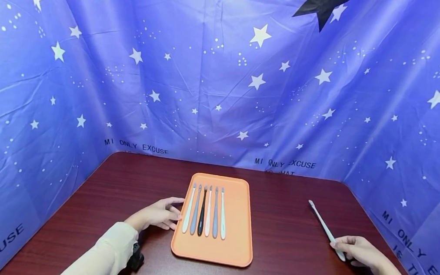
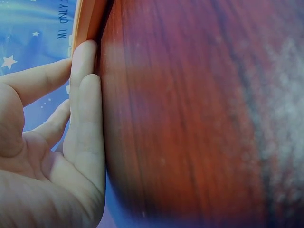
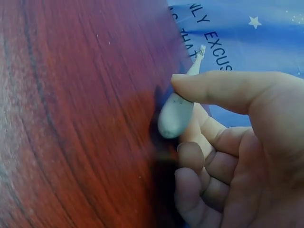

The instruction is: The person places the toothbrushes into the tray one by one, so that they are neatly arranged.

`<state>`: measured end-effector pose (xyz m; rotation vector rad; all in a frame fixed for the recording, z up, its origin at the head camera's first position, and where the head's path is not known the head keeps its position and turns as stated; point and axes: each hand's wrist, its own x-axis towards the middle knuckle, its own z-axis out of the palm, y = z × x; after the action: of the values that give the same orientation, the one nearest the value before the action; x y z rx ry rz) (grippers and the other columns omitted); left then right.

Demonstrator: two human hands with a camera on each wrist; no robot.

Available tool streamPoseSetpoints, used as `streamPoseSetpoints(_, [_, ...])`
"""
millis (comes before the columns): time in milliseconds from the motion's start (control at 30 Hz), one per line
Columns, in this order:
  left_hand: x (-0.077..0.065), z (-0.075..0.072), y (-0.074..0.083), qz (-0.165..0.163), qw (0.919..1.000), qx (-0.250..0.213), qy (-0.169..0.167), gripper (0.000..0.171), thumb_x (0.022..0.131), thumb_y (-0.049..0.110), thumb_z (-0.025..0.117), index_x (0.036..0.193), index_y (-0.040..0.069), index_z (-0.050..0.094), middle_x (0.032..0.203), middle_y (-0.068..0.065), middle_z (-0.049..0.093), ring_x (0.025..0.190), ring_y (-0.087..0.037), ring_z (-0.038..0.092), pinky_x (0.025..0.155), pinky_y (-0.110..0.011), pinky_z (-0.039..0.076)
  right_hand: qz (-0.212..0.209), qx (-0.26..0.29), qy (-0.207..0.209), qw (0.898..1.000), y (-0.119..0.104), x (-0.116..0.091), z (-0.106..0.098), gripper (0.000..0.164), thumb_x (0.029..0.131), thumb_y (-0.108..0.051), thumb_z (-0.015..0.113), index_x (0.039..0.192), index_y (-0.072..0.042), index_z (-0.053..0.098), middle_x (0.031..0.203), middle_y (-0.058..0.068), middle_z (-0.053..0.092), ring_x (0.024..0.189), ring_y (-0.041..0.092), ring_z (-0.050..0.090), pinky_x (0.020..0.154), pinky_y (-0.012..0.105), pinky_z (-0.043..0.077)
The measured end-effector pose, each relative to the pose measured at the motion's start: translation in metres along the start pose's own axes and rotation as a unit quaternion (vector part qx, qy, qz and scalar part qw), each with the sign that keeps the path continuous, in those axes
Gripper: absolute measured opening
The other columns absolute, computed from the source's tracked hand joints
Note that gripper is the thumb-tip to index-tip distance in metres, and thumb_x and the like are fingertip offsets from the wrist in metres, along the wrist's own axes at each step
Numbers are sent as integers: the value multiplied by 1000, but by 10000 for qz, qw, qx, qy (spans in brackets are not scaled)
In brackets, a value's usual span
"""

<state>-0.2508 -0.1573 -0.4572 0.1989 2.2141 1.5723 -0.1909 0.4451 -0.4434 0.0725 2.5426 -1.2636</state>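
An orange tray [image 1: 237,226] lies on the table, with several toothbrushes side by side on its left part. Among them are a black toothbrush [image 1: 202,214], a pale pink toothbrush [image 1: 208,215] and a mint-white toothbrush [image 1: 222,220] at the row's right end. My left hand [image 1: 162,213] rests against the tray's left edge with its fingers fairly straight. Off to the right, my right hand [image 1: 359,252] pinches a whitish toothbrush [image 1: 324,225] by its handle end between thumb and fingers. That brush's head points away from me, as the right wrist view also shows.
The dark red wooden table [image 1: 281,247] reaches back to a blue star-printed curtain [image 1: 224,90], which also hangs along both sides. Table surface lies between the tray and my right hand.
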Motion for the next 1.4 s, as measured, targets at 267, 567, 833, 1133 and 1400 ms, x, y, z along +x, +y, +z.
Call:
streamPoseSetpoints(267, [0, 0, 1, 52, 10000, -42, -52, 68, 91, 10, 69, 152, 5, 38, 107, -9, 65, 77, -26, 73, 67, -37, 55, -437, 0, -265, 9987, -10, 3, 5, 32, 97, -23, 63, 111, 6, 64, 72, 0, 56, 64, 11, 51, 54, 28, 43])
streamPoseSetpoints(567, [1, 0, 0, 54, 10000, -71, -42, 69, 91, 10, 69, 152, 5, 38, 106, -8, 66, 77, -26, 73, 66, -37, 55, -726, 351, -631, 9947, -30, 8, 14, 28, 99, -18, 59, 107, 9, 56, 74, 1, 56, 64, 9, 52, 56, 28, 44])
streamPoseSetpoints(833, [0, 0, 1, 25, 10000, -40, -37, 68, 91, 10, 69, 151, 5, 38, 106, -8, 66, 78, -27, 73, 68, -39, 55, -859, 741, -761, 9906, -41, 15, 28, 25, 100, -18, 59, 107, 5, 55, 74, 0, 54, 64, 8, 52, 56, 26, 45])
streamPoseSetpoints(1133, [-1, 0, 2, 30, 10000, -28, -33, 67, 91, 9, 68, 151, 5, 39, 105, -8, 66, 78, -27, 73, 68, -39, 55, -1121, 1295, -1299, 9766, -52, 25, 47, 24, 103, -16, 56, 112, 6, 51, 80, 2, 58, 68, 9, 54, 58, 25, 48])
streamPoseSetpoints(1400, [0, -1, 2, 5, 10000, -20, -39, 68, 91, 9, 69, 151, 5, 38, 105, -8, 66, 78, -27, 73, 69, -39, 55, -1385, 1411, -1393, 9703, -65, 34, 69, 28, 102, -16, 57, 115, 8, 49, 81, 5, 58, 69, 10, 54, 58, 25, 49])
